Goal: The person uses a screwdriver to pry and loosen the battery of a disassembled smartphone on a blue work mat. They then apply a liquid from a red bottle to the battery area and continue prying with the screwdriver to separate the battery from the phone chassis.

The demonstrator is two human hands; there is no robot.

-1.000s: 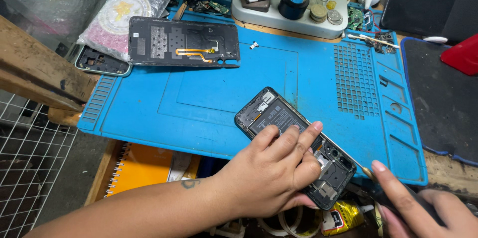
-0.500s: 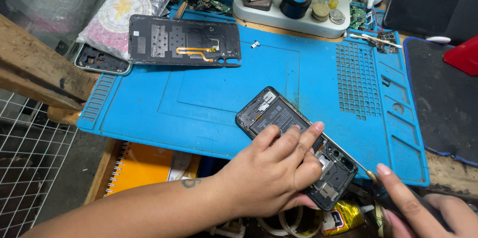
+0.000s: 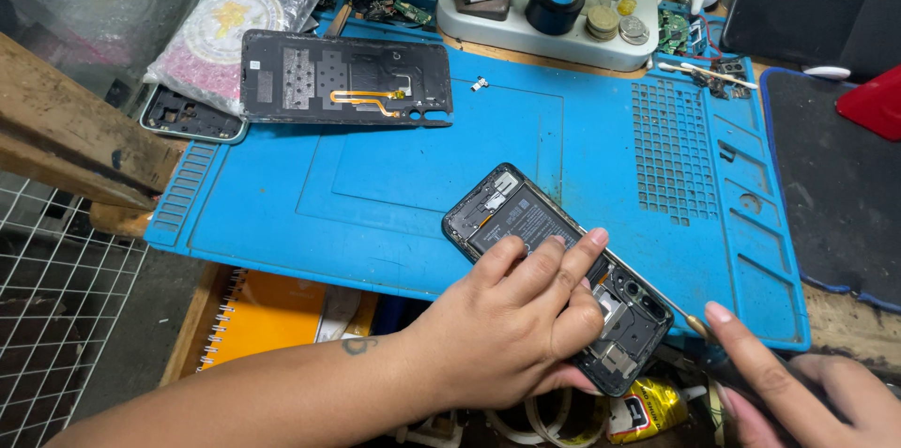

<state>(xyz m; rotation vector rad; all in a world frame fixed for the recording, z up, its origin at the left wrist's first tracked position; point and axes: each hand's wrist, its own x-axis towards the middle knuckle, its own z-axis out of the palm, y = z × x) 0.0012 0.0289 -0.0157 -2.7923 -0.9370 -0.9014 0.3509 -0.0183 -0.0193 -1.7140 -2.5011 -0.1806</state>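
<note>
pinning the opened phone (image 3: 554, 270) at six o'clock, your left hand (image 3: 511, 326) fingers press on it; light, fragile, so grip its edges; right hand (image 3: 798, 392) clamps a thin tool (image 3: 683, 315).

the person's left forearm enters from the lower left corner and runs diagonally up toward the middle of the view, bare, with a small dark mark on the skin near the wrist. the left hand (image 3: 521, 331) lies palm down, wrist nearly straight, fingers bent and spread a little, the fingertips (image 3: 593, 240) pressing downward and the thumb tucked under along the lower edge. its grip is closed around what lies beneath it. the right hand (image 3: 798, 392) comes in at the lower right corner, only partly in view, index finger stretched up and to the left, the other fingers curled in a closed pinch grip.
</note>
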